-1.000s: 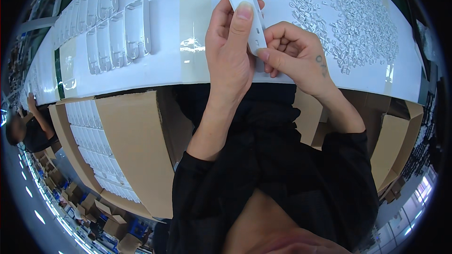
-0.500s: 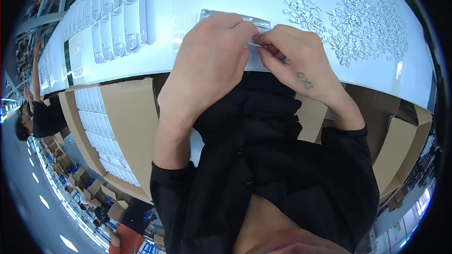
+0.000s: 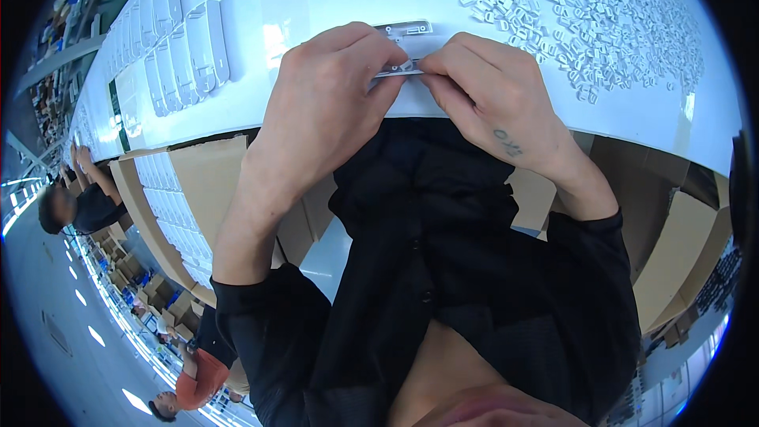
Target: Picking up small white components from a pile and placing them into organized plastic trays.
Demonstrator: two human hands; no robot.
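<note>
At the near side of the white table, my left hand (image 3: 328,87) pinches a narrow pale plastic piece (image 3: 399,71) between thumb and fingers. My right hand (image 3: 498,91) has its thumb and forefinger pressed together at the right end of that piece. Something small shows on the piece between the fingertips, too small to make out. Just beyond the hands lies a grey strip-shaped part (image 3: 415,28) with small holes and fittings, partly hidden by my left hand.
Long white plastic housings (image 3: 207,47) stand in rows at the left. A wide heap of small pale D-shaped plastic pieces (image 3: 601,24) covers the table's right side. Below the edge are a cardboard box (image 3: 209,170) of stacked white parts and another box (image 3: 672,261). Other people are at far left.
My left hand has shifted left and turned, so the pale piece shows between the fingertips. The grey strip's right end now lies further left. My right hand has moved little.
</note>
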